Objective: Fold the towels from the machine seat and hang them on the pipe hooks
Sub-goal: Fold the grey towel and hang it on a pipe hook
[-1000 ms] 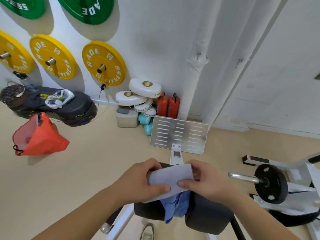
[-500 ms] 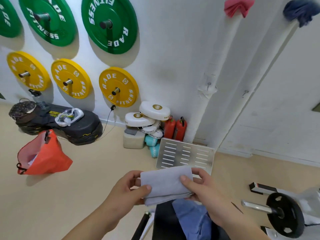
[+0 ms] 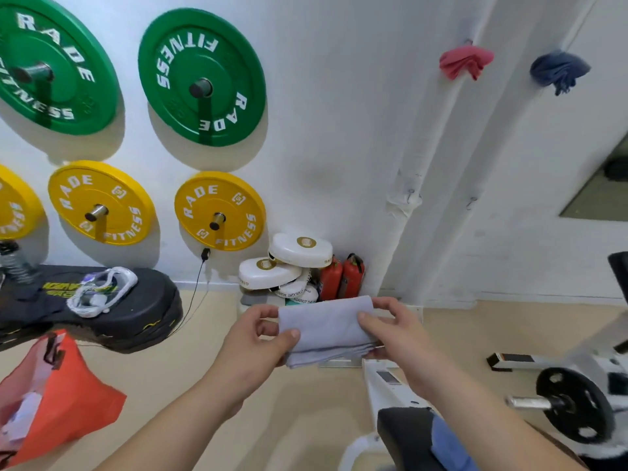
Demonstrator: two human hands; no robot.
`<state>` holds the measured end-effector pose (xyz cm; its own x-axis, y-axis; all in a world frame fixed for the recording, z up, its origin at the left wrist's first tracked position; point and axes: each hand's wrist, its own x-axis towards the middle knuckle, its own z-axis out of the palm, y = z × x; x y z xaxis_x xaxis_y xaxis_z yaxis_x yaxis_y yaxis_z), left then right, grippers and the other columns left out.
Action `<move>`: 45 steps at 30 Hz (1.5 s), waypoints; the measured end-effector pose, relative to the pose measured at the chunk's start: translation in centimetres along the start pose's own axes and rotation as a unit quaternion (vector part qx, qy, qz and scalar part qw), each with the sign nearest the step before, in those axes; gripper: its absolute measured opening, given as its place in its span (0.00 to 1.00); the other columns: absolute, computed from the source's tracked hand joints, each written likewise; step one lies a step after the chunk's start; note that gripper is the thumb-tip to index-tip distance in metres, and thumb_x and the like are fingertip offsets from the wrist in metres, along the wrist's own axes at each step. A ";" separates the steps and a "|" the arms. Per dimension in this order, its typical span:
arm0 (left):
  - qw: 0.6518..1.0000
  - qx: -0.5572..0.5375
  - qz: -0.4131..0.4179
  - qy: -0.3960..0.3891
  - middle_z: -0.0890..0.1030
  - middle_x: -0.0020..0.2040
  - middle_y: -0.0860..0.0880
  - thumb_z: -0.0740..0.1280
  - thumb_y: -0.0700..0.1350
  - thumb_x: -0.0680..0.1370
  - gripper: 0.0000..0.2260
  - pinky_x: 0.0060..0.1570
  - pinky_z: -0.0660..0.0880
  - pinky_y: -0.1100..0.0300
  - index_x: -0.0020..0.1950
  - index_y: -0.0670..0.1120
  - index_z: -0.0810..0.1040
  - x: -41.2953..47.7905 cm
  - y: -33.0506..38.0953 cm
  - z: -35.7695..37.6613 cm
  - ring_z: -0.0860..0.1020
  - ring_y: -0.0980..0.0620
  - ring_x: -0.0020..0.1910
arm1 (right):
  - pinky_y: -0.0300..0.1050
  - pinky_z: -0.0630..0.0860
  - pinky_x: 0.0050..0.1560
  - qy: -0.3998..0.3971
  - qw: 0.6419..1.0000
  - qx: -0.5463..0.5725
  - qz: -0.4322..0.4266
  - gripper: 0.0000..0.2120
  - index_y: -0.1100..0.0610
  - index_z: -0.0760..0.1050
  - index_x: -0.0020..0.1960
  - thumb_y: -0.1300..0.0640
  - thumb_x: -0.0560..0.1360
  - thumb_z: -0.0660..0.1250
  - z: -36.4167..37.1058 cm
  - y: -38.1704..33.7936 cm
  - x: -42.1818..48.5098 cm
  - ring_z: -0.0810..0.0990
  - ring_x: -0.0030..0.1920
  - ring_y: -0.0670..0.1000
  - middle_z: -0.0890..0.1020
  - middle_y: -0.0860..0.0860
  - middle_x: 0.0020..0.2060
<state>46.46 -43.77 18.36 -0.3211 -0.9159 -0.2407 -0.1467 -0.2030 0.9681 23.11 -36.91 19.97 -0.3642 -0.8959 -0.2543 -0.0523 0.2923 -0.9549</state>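
In the head view, the left hand [image 3: 251, 341] and the right hand [image 3: 397, 331] hold a folded grey towel [image 3: 323, 328] between them, in the air in front of the person and above the beige floor [image 3: 190, 379]. The left thumb lies across the towel's near left corner, with the curled fingers behind the cloth. The right thumb presses on its upper right part, and the other right fingers wrap the far edge and the underside, so both hands are grasping the towel. The towel's stacked layers show along its lower edge. Below and to the right, the black machine seat [image 3: 401, 433] carries a blue towel [image 3: 448, 443] that lies crumpled on it. Higher up on the wall, a red towel [image 3: 465, 62] hangs at the top of the left white pipe [image 3: 435, 141], and a navy towel [image 3: 559, 71] hangs beside it at the top of the right pipe [image 3: 503, 147]. A small metal hook [image 3: 471, 202] shows lower on the right pipe. Green weight plates [image 3: 200, 76] and yellow weight plates [image 3: 219, 210] are mounted on the wall to the left. An orange bag [image 3: 68, 396] lies on the floor near a black pad [image 3: 136, 314]. White pads [image 3: 299, 249] and red extinguishers [image 3: 343, 278] stand by the foot of the pipes.
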 end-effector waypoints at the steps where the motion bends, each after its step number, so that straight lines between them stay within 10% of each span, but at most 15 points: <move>1: 1.000 0.002 0.005 -0.009 0.81 0.52 0.44 0.75 0.44 0.76 0.14 0.50 0.84 0.48 0.59 0.52 0.78 0.9 0.3 -0.7 0.85 0.44 0.45 | 0.50 0.84 0.47 0.009 1.000 0.003 -0.002 0.11 0.46 0.77 0.60 0.53 0.78 0.71 0.7 -0.6 0.3 0.86 0.49 0.54 0.88 0.52 0.48; 17: 0.993 0.013 0.018 -0.115 0.81 0.49 0.42 0.77 0.48 0.74 0.12 0.40 0.82 0.59 0.55 0.57 0.81 21.5 7.7 4.0 0.84 0.43 0.47 | 0.54 0.84 0.48 0.126 0.992 0.008 0.012 0.14 0.48 0.77 0.60 0.52 0.76 0.74 -5.5 -5.5 15.9 0.86 0.50 0.59 0.87 0.57 0.49; 23: 0.992 0.028 -0.002 -0.120 0.84 0.47 0.45 0.72 0.44 0.74 0.11 0.50 0.85 0.48 0.52 0.59 0.82 30.8 10.2 7.1 0.84 0.45 0.50 | 0.42 0.81 0.40 0.155 0.988 0.020 0.007 0.12 0.45 0.77 0.59 0.54 0.77 0.73 -7.7 -7.6 24.3 0.86 0.42 0.50 0.88 0.54 0.46; 37: 0.974 0.106 0.016 -0.200 0.87 0.44 0.51 0.76 0.44 0.73 0.11 0.53 0.82 0.54 0.54 0.54 0.82 57.2 14.4 20.6 0.85 0.53 0.46 | 0.57 0.82 0.54 0.293 0.954 0.031 0.057 0.15 0.44 0.77 0.62 0.56 0.78 0.72 -17.9 -7.1 46.9 0.85 0.44 0.55 0.86 0.61 0.47; 45: 0.969 0.127 0.009 -0.211 0.85 0.43 0.48 0.73 0.42 0.78 0.14 0.35 0.74 0.67 0.61 0.49 0.74 67.7 16.0 31.7 0.82 0.53 0.35 | 0.41 0.76 0.38 0.396 0.917 0.015 0.041 0.10 0.45 0.74 0.55 0.57 0.79 0.70 -24.5 -7.7 56.8 0.82 0.39 0.51 0.85 0.48 0.45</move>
<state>-7.25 -98.04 15.38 -0.6717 -0.6845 -0.2834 -0.3458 -0.0487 0.9370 -19.91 -81.86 16.59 -0.9276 -0.3436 -0.1466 0.0278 0.3278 -0.9443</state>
